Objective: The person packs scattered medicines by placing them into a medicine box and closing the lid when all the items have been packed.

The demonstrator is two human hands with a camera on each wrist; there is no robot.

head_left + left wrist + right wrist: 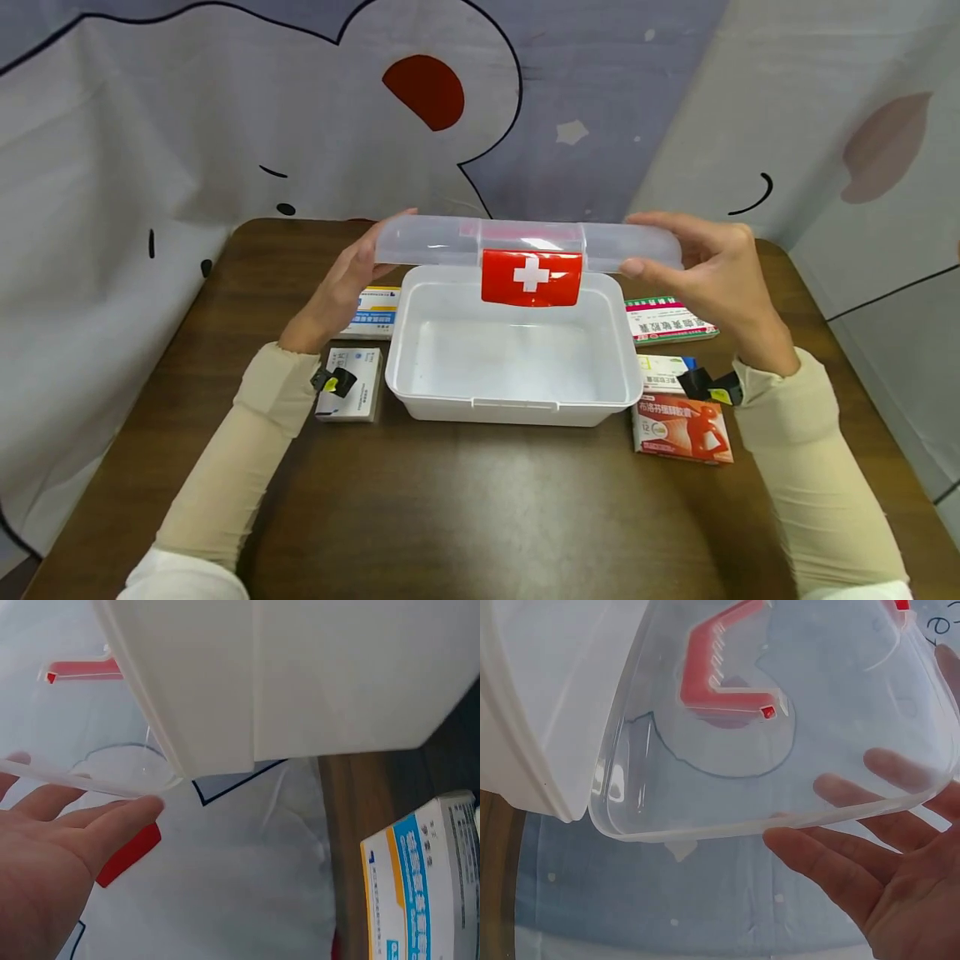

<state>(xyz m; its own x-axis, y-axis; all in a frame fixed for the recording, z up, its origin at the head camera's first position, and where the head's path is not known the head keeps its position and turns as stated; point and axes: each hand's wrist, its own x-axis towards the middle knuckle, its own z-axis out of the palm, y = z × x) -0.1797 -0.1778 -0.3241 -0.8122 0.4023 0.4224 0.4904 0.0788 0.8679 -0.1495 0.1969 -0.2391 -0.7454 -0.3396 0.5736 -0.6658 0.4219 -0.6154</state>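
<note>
A white plastic box [517,412] stands open on the table, its inside bare. Over its back rim is a clear plastic lid [427,242], tilted up, with a red latch [504,279] bearing a white cross at its front edge. My left hand [341,287] holds the lid's left end between thumb and fingers. At the other end my right hand [723,275] grips the corner, thumb on the near edge. Through the clear plastic in the right wrist view shows a red handle [703,667]; the lid's lower edge meets the box rim there.
Left of the box lie a blue-and-yellow medicine box [375,312] and a white one [363,383]. On the right are a green-and-pink box [667,321], a white-and-yellow one [660,372] and a red one [678,429]. A printed curtain [300,100] hangs behind the table [450,517].
</note>
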